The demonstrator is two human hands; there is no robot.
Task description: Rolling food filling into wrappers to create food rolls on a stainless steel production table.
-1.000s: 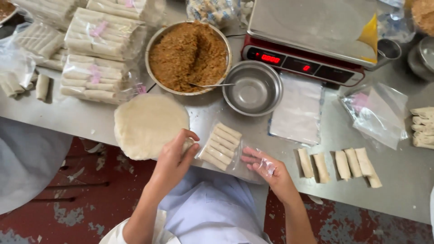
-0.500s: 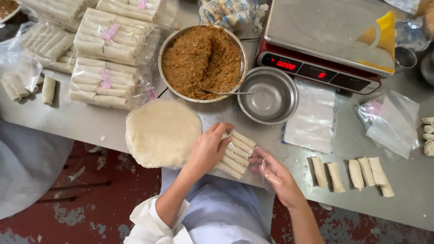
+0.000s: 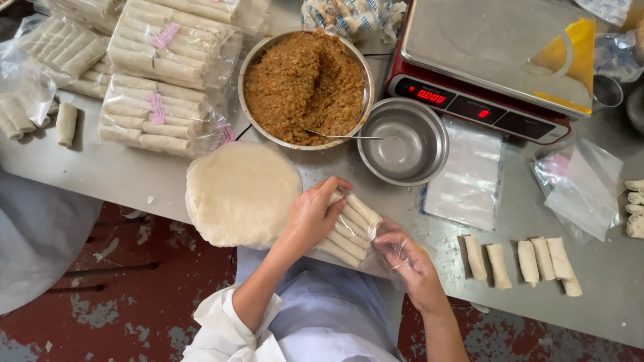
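Bagging a row of spring rolls at the table's near edge

Left hand (image 3: 312, 216) presses flat on the spring rolls (image 3: 352, 224), pale, slim, packed side by side; right hand (image 3: 410, 258), at four o'clock of them, pinches the clear plastic bag (image 3: 384, 234). Best keep the row tight and the bag mouth wide. Stack of round wrappers (image 3: 241, 193) lies at nine o'clock.

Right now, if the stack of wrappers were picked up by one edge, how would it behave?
The wrappers look thin and pale, so probably floppy, sagging off the left hand. They overhang the table edge, so a push may tip them off.
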